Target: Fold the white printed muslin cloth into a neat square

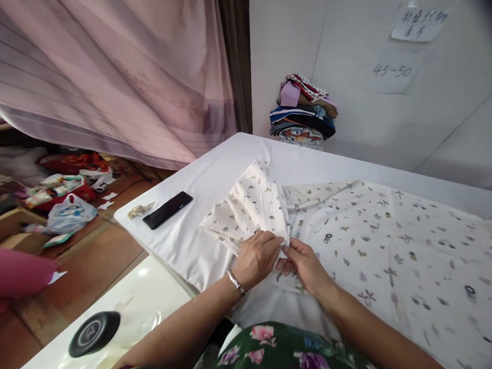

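Observation:
A white cloth with small printed plants and figures spreads over the right half of the table. Its left end is gathered into a pleated, folded part in front of me. My left hand, with a bracelet at the wrist, is closed on the near edge of these pleats. Close beside it, my right hand pinches the same edge between thumb and fingers. The fingertips of both hands almost meet there. How many layers they hold is hidden.
A black phone and a small beige bundle lie on the white-covered table. Folded clothes are stacked by the wall. A round black object rests on a lower surface at left. A pink curtain hangs behind.

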`<action>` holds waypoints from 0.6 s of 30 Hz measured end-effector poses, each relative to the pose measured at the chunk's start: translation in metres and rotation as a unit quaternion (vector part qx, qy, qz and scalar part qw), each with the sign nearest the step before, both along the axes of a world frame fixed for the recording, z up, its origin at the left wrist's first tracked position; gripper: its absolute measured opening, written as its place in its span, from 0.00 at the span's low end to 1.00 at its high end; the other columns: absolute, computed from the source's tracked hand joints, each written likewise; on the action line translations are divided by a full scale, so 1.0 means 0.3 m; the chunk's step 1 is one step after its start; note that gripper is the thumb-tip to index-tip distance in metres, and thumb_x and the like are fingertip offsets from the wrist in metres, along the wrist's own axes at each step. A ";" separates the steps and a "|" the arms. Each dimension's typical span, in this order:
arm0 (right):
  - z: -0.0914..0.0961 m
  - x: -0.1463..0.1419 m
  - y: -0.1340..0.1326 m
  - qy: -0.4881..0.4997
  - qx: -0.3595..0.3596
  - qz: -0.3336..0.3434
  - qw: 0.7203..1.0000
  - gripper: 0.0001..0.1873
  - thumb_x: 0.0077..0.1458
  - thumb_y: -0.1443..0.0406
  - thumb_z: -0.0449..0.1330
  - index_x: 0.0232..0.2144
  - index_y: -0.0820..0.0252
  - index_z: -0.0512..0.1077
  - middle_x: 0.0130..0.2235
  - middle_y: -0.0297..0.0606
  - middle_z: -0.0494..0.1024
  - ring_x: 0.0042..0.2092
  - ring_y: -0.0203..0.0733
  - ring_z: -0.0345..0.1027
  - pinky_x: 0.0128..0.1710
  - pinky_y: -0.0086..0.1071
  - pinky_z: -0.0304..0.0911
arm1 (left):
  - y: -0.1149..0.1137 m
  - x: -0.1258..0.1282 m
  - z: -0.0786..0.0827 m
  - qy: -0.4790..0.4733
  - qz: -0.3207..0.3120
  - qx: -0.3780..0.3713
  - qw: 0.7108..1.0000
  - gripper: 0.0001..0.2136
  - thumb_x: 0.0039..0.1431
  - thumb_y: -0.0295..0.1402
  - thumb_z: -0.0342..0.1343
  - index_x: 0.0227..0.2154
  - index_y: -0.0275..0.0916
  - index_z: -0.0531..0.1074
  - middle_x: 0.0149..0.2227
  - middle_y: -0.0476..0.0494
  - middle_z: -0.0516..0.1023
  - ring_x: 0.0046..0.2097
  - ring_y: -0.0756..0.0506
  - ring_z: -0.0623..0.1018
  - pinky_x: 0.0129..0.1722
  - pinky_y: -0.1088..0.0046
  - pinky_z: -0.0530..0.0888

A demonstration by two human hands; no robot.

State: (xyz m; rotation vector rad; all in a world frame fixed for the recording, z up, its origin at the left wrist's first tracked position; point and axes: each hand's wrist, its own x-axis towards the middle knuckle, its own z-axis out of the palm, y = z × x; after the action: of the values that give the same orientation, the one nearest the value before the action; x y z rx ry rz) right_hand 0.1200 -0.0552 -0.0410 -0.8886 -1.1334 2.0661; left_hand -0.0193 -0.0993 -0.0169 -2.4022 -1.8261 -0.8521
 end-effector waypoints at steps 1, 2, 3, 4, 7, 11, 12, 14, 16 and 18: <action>0.000 0.001 -0.001 -0.001 0.004 0.004 1.000 0.12 0.46 0.59 0.61 0.32 0.62 0.70 0.24 0.33 0.73 0.25 0.36 0.69 0.17 0.24 0.59 | -0.005 0.007 0.004 0.003 -0.004 0.000 1.000 0.10 0.60 0.30 0.44 0.39 0.39 0.70 0.32 0.44 0.72 0.37 0.47 0.71 0.38 0.70 0.70; 0.001 0.003 -0.001 0.000 0.009 0.010 1.000 0.12 0.46 0.59 0.60 0.32 0.62 0.70 0.23 0.33 0.73 0.25 0.36 0.68 0.17 0.24 0.59 | -0.010 0.014 0.008 0.005 -0.008 0.001 1.000 0.10 0.60 0.29 0.44 0.40 0.39 0.70 0.33 0.44 0.72 0.37 0.47 0.71 0.38 0.70 0.70; 0.002 0.005 -0.001 0.002 0.014 0.015 1.000 0.12 0.47 0.59 0.60 0.32 0.62 0.70 0.23 0.33 0.73 0.24 0.36 0.68 0.18 0.24 0.60 | -0.014 0.019 0.012 0.009 -0.013 0.003 1.000 0.10 0.60 0.30 0.45 0.40 0.39 0.69 0.33 0.44 0.72 0.37 0.47 0.71 0.38 0.69 0.70; 0.004 0.007 0.000 0.006 0.018 0.019 1.000 0.12 0.47 0.59 0.59 0.32 0.62 0.70 0.23 0.33 0.73 0.24 0.36 0.68 0.18 0.25 0.60 | -0.018 0.022 0.015 0.016 -0.018 0.004 1.000 0.10 0.59 0.30 0.46 0.40 0.39 0.69 0.33 0.44 0.72 0.37 0.47 0.71 0.37 0.69 0.70; 0.008 0.012 0.001 0.010 0.017 0.019 1.000 0.12 0.47 0.60 0.59 0.33 0.62 0.71 0.24 0.34 0.74 0.24 0.35 0.68 0.18 0.24 0.60 | -0.026 0.023 0.020 0.050 -0.020 0.001 0.999 0.09 0.59 0.31 0.46 0.39 0.40 0.70 0.32 0.44 0.71 0.36 0.46 0.71 0.35 0.69 0.69; 0.006 0.013 0.002 0.000 0.001 0.019 1.000 0.13 0.47 0.60 0.57 0.34 0.63 0.71 0.22 0.34 0.73 0.23 0.35 0.67 0.17 0.23 0.57 | -0.034 0.008 0.014 0.067 -0.019 -0.006 0.998 0.10 0.60 0.30 0.44 0.39 0.40 0.70 0.32 0.44 0.70 0.36 0.46 0.70 0.35 0.69 0.69; 0.004 0.013 0.002 0.000 0.001 0.020 1.000 0.13 0.47 0.61 0.57 0.34 0.63 0.71 0.22 0.34 0.73 0.23 0.35 0.67 0.17 0.23 0.57 | -0.037 0.004 0.013 0.066 -0.023 -0.008 0.998 0.11 0.60 0.30 0.44 0.40 0.40 0.70 0.32 0.44 0.70 0.36 0.46 0.71 0.36 0.69 0.69; -0.002 0.011 0.002 0.002 0.003 0.019 1.000 0.13 0.47 0.61 0.56 0.35 0.63 0.71 0.22 0.34 0.73 0.23 0.35 0.67 0.17 0.24 0.57 | -0.045 0.000 0.014 0.062 -0.032 -0.014 0.997 0.11 0.60 0.31 0.44 0.40 0.40 0.69 0.32 0.44 0.70 0.37 0.46 0.70 0.36 0.69 0.69; -0.008 0.012 0.002 0.004 0.003 0.021 1.000 0.14 0.47 0.62 0.56 0.36 0.63 0.71 0.22 0.34 0.73 0.22 0.35 0.67 0.17 0.24 0.57 | -0.053 0.001 0.018 0.059 -0.031 -0.024 0.997 0.10 0.60 0.32 0.44 0.40 0.40 0.69 0.33 0.44 0.69 0.37 0.46 0.70 0.36 0.68 0.69; -0.012 0.014 0.002 0.007 0.006 0.032 0.999 0.15 0.47 0.62 0.55 0.39 0.62 0.70 0.20 0.32 0.72 0.21 0.35 0.66 0.16 0.24 0.56 | -0.060 0.006 0.023 0.058 -0.022 -0.036 0.997 0.10 0.60 0.33 0.45 0.40 0.40 0.69 0.34 0.44 0.69 0.38 0.46 0.70 0.37 0.68 0.68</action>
State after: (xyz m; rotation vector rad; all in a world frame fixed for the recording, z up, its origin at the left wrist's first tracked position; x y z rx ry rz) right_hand 0.1241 -0.0546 -0.0446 -0.8411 -1.1813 2.1112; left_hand -0.0177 -0.1172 -0.0101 -2.4871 -1.7983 -0.6458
